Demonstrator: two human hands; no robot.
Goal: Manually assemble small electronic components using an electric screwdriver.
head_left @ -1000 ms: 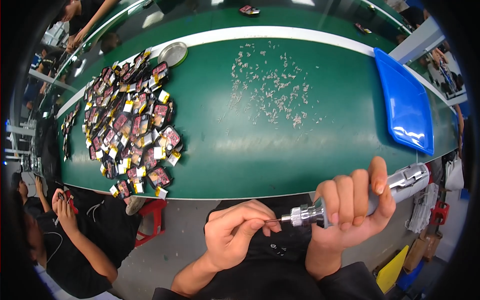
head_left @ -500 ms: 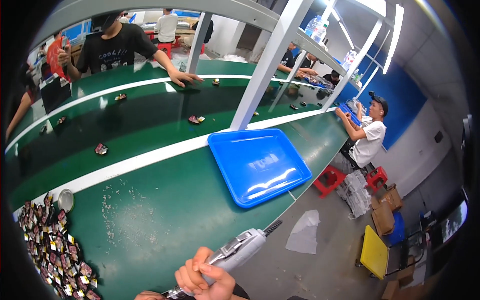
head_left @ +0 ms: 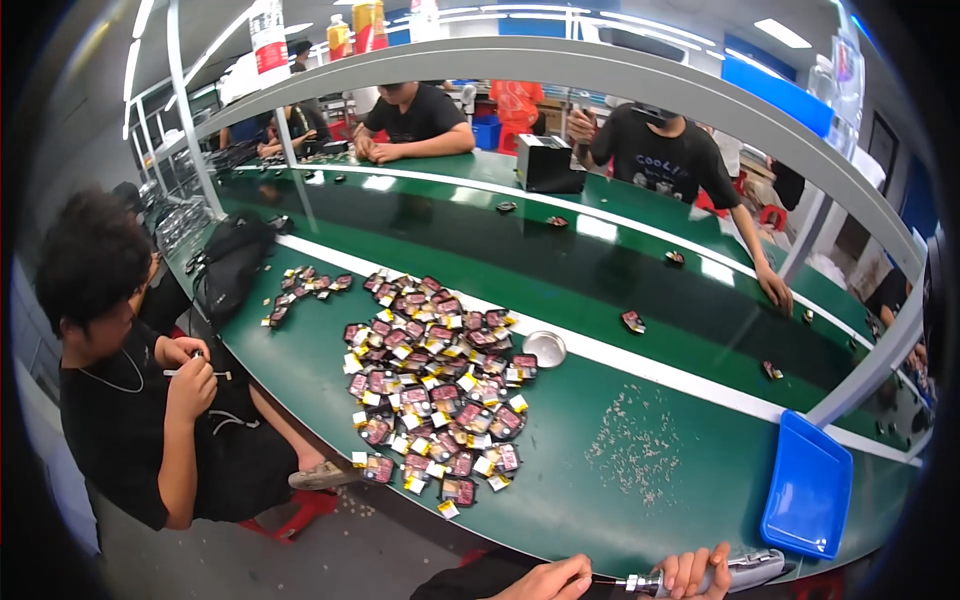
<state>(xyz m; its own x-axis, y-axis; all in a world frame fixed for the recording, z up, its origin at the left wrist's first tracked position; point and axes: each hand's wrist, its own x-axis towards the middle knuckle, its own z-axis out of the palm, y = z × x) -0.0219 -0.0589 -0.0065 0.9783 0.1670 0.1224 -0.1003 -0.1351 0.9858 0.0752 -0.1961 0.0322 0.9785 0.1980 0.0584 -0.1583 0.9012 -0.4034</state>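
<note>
At btm edge, R of centre: 1 screwdriver (head_left: 757, 570), grey, power type, lying level w/ thin bit (head_left: 604, 582) pointing L., just off near edge of green surface (head_left: 560, 455). R. hand (head_left: 696, 574): fingers wrapped round its body. L. hand (head_left: 556, 580): fingers narrow, pinched at bit tip; lower part cut off by frame.

On surface, L to R: sm. cluster of black pcs (head_left: 308, 284); 1 lge. heap of same-type pcs (head_left: 440, 400), black w/ pink, white & yellow parts; 1 round metal tin (head_left: 545, 349), touching or just beside heap, cannot tell; scatter of tiny pale bits (head_left: 633, 450); 1 blue tray (head_left: 803, 490), nr. R. end.

Beyond: dark green belt (head_left: 420, 222) w/ a few pcs spaced apart; 1 co-worker's hand (head_left: 774, 288) at its far side. L.: 1 seated co-worker (head_left: 130, 430), black shirt, both hands raised round a sm. item.
</note>
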